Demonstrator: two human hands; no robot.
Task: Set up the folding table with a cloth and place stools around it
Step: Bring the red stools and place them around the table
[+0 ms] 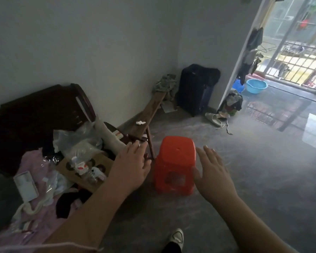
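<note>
- The fingers of the left hand and right hand are held loosely spread, gripping nothing.
- A red stool is seen upright on the floor between them.
- Bare floor lies open to the right; a wooden bench stands close on the left.

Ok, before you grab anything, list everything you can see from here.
Red plastic stool: one, red, on the floor between both hands.
Long wooden bench: one, brown, along the wall, crumpled cloth at its far end.
Dark upright suitcase: one, black, in the corner.
Blue plastic basin: one, light blue, on the balcony floor.
Pink bedding with clutter: one heap, pink, at left; bags, cardboard and a small box on it.
Pale shoes: a pair, by the doorway.
Left hand: open, left of the stool, grip not closed.
Right hand: open, right of the stool.
Foot in white shoe: one, bottom edge.
</note>
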